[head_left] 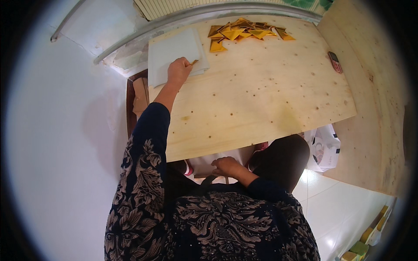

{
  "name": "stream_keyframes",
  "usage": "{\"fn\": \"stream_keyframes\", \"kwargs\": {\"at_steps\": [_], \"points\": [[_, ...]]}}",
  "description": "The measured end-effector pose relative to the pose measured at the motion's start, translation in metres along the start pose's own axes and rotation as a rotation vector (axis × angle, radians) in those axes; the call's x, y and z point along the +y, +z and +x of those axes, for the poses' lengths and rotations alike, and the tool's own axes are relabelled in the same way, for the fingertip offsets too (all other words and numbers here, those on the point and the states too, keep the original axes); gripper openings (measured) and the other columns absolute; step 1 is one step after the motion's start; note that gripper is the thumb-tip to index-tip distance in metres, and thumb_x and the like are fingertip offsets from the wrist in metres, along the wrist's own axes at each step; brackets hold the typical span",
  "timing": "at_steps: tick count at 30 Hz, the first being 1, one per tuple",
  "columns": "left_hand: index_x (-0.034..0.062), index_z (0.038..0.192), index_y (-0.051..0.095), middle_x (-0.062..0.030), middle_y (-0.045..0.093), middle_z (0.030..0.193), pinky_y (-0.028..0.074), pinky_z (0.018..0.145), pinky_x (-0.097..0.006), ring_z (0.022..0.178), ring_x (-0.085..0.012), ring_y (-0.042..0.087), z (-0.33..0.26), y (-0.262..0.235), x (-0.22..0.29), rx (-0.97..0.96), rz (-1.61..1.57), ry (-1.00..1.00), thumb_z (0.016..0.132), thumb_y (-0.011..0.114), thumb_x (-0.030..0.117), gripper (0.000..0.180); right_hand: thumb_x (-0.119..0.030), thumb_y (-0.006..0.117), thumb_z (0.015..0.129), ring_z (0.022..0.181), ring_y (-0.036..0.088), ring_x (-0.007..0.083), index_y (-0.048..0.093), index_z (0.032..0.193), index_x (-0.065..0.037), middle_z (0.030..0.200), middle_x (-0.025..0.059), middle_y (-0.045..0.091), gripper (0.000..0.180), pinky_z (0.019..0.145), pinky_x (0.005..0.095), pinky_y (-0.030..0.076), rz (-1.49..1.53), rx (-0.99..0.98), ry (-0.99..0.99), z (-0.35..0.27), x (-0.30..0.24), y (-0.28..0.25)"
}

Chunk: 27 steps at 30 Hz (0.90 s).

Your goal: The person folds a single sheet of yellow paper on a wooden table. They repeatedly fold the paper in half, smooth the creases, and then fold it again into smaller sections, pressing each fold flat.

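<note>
My left hand (179, 70) reaches far across the pale wooden board (261, 95) and rests on a stack of white paper sheets (170, 52) at its far left corner, fingers pinching at a sheet's edge near a small gold piece. A heap of folded gold paper triangles (244, 32) lies at the far edge, right of the stack. My right hand (226, 166) is down in my lap below the board's near edge, fingers curled, touching something white there; what it grips is not clear.
A small red and grey phone (334, 61) lies near the board's right edge. A white printed plastic bag (324, 150) sits below the board on the right. A white wall fills the left; a wooden panel stands on the right.
</note>
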State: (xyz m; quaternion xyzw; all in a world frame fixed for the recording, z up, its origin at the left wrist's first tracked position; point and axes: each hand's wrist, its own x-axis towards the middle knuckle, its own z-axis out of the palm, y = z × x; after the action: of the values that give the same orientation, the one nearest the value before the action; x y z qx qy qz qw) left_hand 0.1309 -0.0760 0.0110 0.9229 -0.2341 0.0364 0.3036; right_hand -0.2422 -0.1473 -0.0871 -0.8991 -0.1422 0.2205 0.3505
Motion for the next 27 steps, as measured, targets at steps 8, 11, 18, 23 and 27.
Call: {"fn": "stream_keyframes", "kwargs": {"at_steps": [8, 11, 18, 23, 27], "points": [[0.0035, 0.079, 0.069, -0.0018, 0.062, 0.067, 0.043, 0.059, -0.029, 0.061, -0.0093, 0.052, -0.004, -0.025, -0.01, -0.088, -0.331, -0.106, 0.077, 0.078, 0.023, 0.022, -0.035, 0.065, 0.081, 0.09, 0.066, 0.0343, 0.068, 0.109, -0.012, 0.099, 0.0131, 0.07, 0.036, 0.078, 0.0461, 0.052, -0.098, -0.052, 0.03, -0.001, 0.01, 0.002], [0.0025, 0.079, 0.069, 0.0003, 0.062, 0.068, 0.044, 0.059, -0.028, 0.062, -0.0092, 0.053, -0.01, -0.043, -0.008, -0.119, -0.384, -0.118, 0.077, 0.077, 0.022, 0.021, -0.034, 0.065, 0.081, 0.087, 0.067, 0.0342, 0.069, 0.107, -0.012, 0.094, 0.0136, 0.07, 0.034, 0.076, 0.0456, 0.053, -0.138, -0.063, 0.044, -0.006, 0.013, 0.001], [0.0038, 0.091, 0.066, -0.001, 0.065, 0.087, 0.046, 0.076, -0.023, 0.078, -0.0077, 0.056, -0.057, -0.092, 0.034, -0.208, -0.675, -0.075, 0.086, 0.067, 0.01, 0.008, -0.032, 0.066, 0.085, 0.084, 0.064, 0.0373, 0.068, 0.096, -0.007, 0.089, 0.0172, 0.067, 0.027, 0.074, 0.0439, 0.051, 0.385, 0.239, 0.039, -0.037, -0.022, -0.028], [0.0009, 0.095, 0.065, -0.0027, 0.066, 0.091, 0.048, 0.087, -0.027, 0.089, -0.0114, 0.059, -0.165, -0.104, 0.07, -0.57, -0.528, 0.168, 0.084, 0.061, 0.003, 0.012, -0.011, 0.079, 0.069, 0.117, 0.05, 0.038, 0.052, 0.132, -0.01, 0.131, 0.0181, 0.051, 0.068, 0.099, 0.047, 0.039, -0.133, 1.096, -0.05, -0.053, -0.05, -0.08], [0.0008, 0.094, 0.065, -0.0042, 0.067, 0.093, 0.046, 0.094, -0.029, 0.098, -0.0156, 0.062, -0.244, -0.103, 0.073, -0.656, -0.536, 0.166, 0.079, 0.055, -0.002, 0.018, -0.009, 0.079, 0.067, 0.136, 0.037, 0.0371, 0.048, 0.136, -0.013, 0.148, 0.0179, 0.036, 0.076, 0.113, 0.0509, 0.026, -0.395, 1.046, -0.134, -0.051, -0.056, -0.088]]}}
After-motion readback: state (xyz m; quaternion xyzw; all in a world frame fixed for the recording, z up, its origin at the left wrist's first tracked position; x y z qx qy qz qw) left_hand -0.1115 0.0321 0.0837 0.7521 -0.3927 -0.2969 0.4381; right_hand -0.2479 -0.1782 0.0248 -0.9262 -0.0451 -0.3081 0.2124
